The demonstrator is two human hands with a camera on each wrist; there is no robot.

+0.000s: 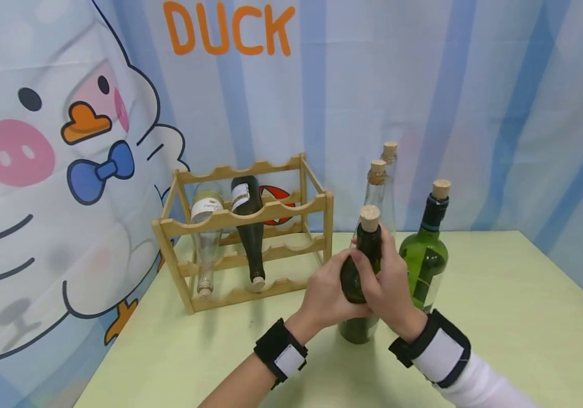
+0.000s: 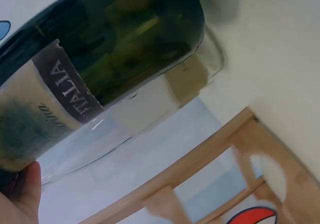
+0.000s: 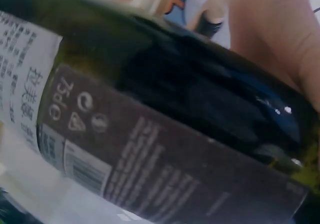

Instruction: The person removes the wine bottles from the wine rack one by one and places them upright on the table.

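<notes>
The left hand (image 1: 329,293) and right hand (image 1: 391,282) have fingers wrapped round the dark bottle (image 1: 351,279), which could topple the green bottle (image 1: 426,258) if swung sideways.

Rack (image 1: 226,219) — on table (image 1: 501,317), left of held bottle (image 1: 351,282).

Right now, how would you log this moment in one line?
Left hand: grips corked dark bottle | Right hand: grips it too | Rack: holds two bottles | Nearby: three upright corked bottles
</notes>
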